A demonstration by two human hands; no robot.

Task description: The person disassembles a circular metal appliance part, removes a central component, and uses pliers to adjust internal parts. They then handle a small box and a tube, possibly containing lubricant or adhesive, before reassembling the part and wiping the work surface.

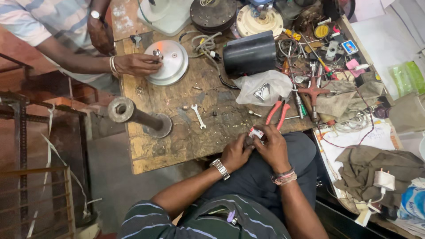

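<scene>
At lower centre of the frame, a small red-and-white box [256, 132] is clamped between left hand [236, 152] and right hand [273, 148] at the worn wooden table [177, 146] edge.

A worn wooden workbench [186, 141] carries a small spanner [198, 116]; red-handled pliers [278, 111]; a black cylinder [249, 54]; a clear bag [262, 87].
</scene>
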